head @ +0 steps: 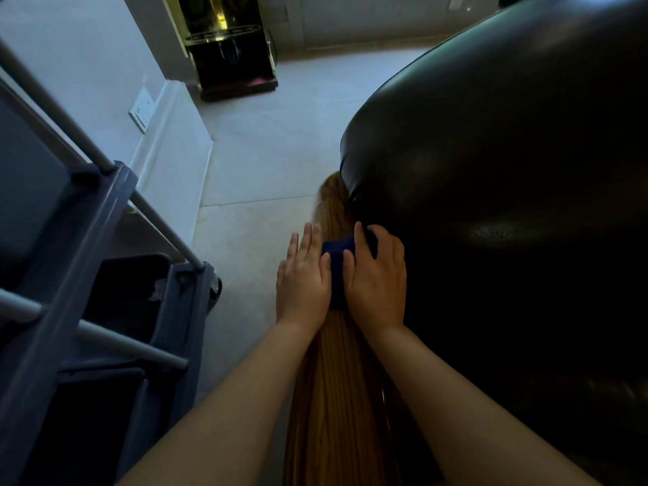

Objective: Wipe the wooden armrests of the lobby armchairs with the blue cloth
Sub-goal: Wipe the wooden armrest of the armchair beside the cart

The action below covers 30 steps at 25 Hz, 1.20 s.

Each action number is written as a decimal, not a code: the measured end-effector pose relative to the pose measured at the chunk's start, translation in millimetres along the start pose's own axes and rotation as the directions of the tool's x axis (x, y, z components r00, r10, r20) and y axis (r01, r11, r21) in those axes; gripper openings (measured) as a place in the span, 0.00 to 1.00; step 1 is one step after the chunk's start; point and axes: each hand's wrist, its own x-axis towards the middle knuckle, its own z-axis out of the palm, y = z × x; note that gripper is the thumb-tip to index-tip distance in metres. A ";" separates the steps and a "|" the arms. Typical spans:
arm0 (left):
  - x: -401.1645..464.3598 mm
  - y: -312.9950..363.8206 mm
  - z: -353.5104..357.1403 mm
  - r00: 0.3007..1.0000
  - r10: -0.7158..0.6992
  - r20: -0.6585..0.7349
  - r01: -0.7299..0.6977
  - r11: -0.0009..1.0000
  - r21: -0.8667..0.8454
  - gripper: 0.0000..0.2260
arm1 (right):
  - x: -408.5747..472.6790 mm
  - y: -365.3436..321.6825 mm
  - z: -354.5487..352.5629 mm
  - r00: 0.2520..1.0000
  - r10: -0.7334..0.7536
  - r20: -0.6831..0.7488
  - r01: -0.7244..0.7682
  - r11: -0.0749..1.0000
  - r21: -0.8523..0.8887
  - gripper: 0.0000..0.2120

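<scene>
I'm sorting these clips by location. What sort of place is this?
Probably a hotel or office lobby: a dark leather armchair with a wooden armrest, a blue cloth on it, a grey housekeeping cart alongside, and what looks like a brass-trimmed shoe-polishing machine by the wall.

blue cloth (336, 271) mostly under hands, armrest (329, 205) tip blurred

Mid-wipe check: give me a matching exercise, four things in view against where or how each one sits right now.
Things:
1. blue cloth
2. left hand
3. right hand
4. grey cart

Places or states:
A. fingers curled over the cloth
B. on the floor, left of the wooden armrest
C. fingers straight, laid flat
D. on the armrest, between both hands

Pairs: 1-D, 2-C, 3-A, 4-B
</scene>
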 end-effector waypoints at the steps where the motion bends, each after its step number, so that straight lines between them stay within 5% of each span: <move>1: -2.6 0.1 0.3 1.000 0.008 -0.008 -0.008 1.000 -0.006 0.21 | -1.2 0.6 0.2 1.000 -0.013 0.020 0.012 1.000 0.008 0.21; 11: -61.7 1.1 -6.8 0.997 0.069 -0.016 -0.070 0.997 -0.027 0.18 | -54.0 9.6 -11.9 0.987 -0.092 0.134 0.068 0.982 0.174 0.19; 19: -153.6 1.7 -6.7 0.995 0.097 -0.021 -0.093 0.985 0.146 0.18 | -140.2 10.7 -41.8 0.990 -0.102 0.102 0.085 0.984 0.159 0.20; 27: -258.1 13.7 -11.6 0.974 -0.038 0.224 -0.009 0.979 0.204 0.23 | -225.4 24.6 -84.8 0.899 -0.116 0.423 0.089 0.993 0.084 0.25; 30: -271.9 16.3 -37.7 0.967 -0.043 0.252 0.014 0.993 0.113 0.28 | -229.8 31.9 -112.2 0.934 -0.090 0.345 0.051 0.991 0.121 0.28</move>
